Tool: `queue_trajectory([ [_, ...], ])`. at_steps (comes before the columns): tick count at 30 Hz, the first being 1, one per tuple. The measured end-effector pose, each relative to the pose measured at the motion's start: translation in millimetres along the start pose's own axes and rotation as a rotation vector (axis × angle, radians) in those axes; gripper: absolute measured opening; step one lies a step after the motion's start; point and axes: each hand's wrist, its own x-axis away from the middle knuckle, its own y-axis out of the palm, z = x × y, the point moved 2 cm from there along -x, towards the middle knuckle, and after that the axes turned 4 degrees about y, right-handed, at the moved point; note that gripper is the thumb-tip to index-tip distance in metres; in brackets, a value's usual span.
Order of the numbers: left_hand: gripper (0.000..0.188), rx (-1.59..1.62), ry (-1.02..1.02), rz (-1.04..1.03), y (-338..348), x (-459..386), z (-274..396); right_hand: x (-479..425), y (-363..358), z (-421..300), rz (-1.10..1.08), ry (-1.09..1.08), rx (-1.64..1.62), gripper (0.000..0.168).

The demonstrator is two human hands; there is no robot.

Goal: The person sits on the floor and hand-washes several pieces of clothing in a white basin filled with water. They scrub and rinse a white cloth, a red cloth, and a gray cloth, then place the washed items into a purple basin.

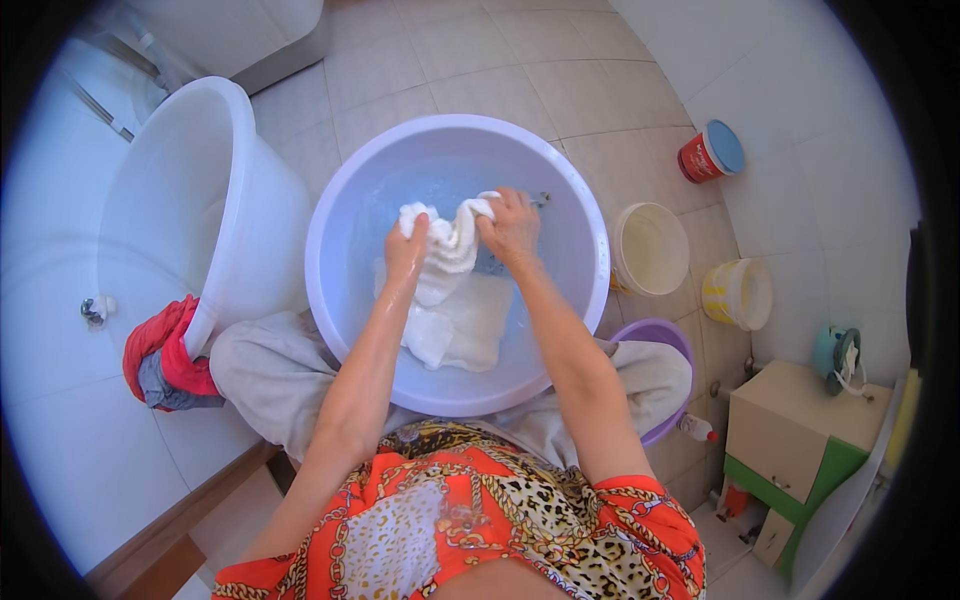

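A large round plastic basin with water in it stands before me, between my knees. Over its middle, a wet white cloth is stretched between both hands. My left hand grips the bunched left end, and my right hand grips the twisted right end. The lower part of this cloth hangs down to the water. More white fabric lies spread in the water, nearer to me; whether it is the same piece I cannot tell. Both forearms reach over the basin's near rim.
A white bathtub stands at left, with red and grey clothes over its near end. At right are a white bucket, a smaller bucket, a red tub with a blue lid, a purple basin, a bottle and a cabinet.
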Motion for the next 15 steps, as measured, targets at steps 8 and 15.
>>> queue_trajectory([
  [8,0.051,-0.783,0.527,0.014,-5.6,-3.3,-35.2,37.9,0.9,12.6,-0.279,0.094,0.085,0.041],
  [15,0.047,1.112,-0.233,-0.243,13.0,25.3,21.2,28.6,-56.5,-128.8,-0.085,0.953,-1.541,0.036],
])
